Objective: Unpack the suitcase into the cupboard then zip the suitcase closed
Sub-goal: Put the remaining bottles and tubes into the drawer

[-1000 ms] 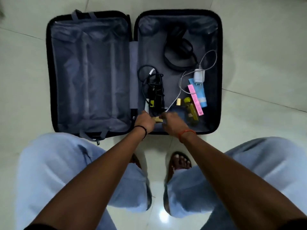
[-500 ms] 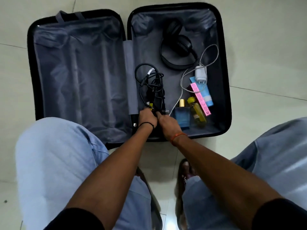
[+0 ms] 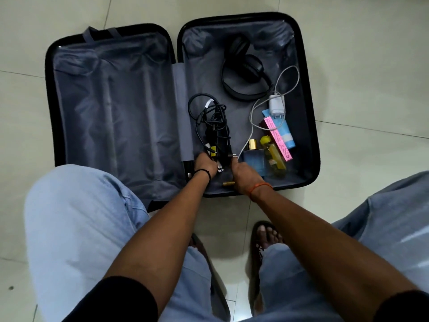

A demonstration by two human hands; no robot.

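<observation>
A black suitcase (image 3: 50, 94) lies open on the floor, and its left half holds nothing. In the right half, a tangled black cable bundle (image 3: 214, 122) lies near the hinge. My left hand (image 3: 205, 165) grips its near end, and my right hand (image 3: 243, 175) holds the cables just beside it. A small gold tube (image 3: 228, 183) lies between my wrists. Further right are a blue perfume bottle (image 3: 254, 159), a yellow bottle (image 3: 274, 156), a pink box (image 3: 278, 138), a blue tube (image 3: 284, 131), a white charger (image 3: 276, 105) and black headphones (image 3: 243, 73).
Pale floor tiles (image 3: 371, 66) surround the suitcase. My knees in light blue trousers (image 3: 76, 217) flank my arms, and a sandalled foot (image 3: 264, 235) stands just in front of the case. No cupboard is in view.
My hands left the small gold tube and moved up to the near end of the black cable bundle. The view shifted, so the suitcase sits further right in the frame.
</observation>
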